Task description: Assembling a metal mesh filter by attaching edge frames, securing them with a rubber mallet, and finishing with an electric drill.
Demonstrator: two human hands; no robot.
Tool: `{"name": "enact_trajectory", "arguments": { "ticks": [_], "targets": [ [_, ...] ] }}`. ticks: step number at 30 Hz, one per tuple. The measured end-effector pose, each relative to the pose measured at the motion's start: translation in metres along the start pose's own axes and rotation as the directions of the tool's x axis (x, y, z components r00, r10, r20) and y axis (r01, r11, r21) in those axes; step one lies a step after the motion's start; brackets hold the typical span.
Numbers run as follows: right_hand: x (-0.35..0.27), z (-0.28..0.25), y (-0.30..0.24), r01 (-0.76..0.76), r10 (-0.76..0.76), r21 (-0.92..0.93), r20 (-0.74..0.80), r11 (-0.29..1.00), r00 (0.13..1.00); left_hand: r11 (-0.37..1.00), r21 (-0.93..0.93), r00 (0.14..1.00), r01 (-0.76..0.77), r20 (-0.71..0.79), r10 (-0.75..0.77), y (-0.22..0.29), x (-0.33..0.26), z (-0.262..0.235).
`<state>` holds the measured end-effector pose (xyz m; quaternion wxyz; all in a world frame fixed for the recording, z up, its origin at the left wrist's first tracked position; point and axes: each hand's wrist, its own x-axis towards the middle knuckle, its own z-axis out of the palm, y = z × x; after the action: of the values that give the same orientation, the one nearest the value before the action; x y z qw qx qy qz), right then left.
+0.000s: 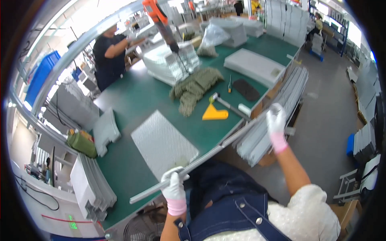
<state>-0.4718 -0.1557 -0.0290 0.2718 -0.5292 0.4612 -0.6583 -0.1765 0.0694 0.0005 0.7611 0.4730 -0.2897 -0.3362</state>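
White gloves with pink cuffs cover both my hands. My left hand (175, 185) is closed around a long, narrow light-grey strip (201, 159), near its lower left end. The strip slants up to the right along the table's near edge. My right hand (276, 122) is over a bundle of long grey strips (261, 138) beside the table. Its fingers are curled together, and what they grip is hard to make out. On the green table (132, 108), a silvery rectangular sheet (163, 140) lies just beyond my left hand.
A yellow scraper (215, 113), a hammer (229, 105), a screwdriver (230, 85) and a crumpled olive cloth (197, 86) lie on the table. An orange power tool (157, 18) hangs above it. White panels (253, 64) are stacked farther back. Another person (110, 56) stands at the far left.
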Motion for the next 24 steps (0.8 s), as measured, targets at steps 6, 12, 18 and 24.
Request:
{"name": "enact_trajectory", "arguments": {
  "ticks": [6, 12, 18, 24],
  "targets": [
    [0.104, -0.071, 0.192, -0.519, 0.768, 0.815, 0.154, 0.257, 0.622, 0.997, -0.072, 0.994, -0.009, 0.112, 0.017, -0.002, -0.025, -0.013],
    [0.126, -0.003, -0.028, -0.23, 0.27, 0.506, -0.007, 0.831, 0.963, 0.92, -0.045, 0.852, -0.389, -0.397, 0.341, 0.054, -0.002, -0.066],
    [-0.021, 0.17, -0.081, -0.529, 0.503, -0.177, 0.647, 0.83, 0.572, 0.921, 0.384, 0.961, 0.066, -0.271, 0.044, 0.026, 0.067, -0.072],
    [-0.08, 0.247, -0.03, 0.602, 0.152, -0.451, 0.864, 0.659, 0.481, -0.052, 0.963, 0.964, 0.265, -0.265, -0.005, -0.002, 0.061, -0.101]
  ]
}}
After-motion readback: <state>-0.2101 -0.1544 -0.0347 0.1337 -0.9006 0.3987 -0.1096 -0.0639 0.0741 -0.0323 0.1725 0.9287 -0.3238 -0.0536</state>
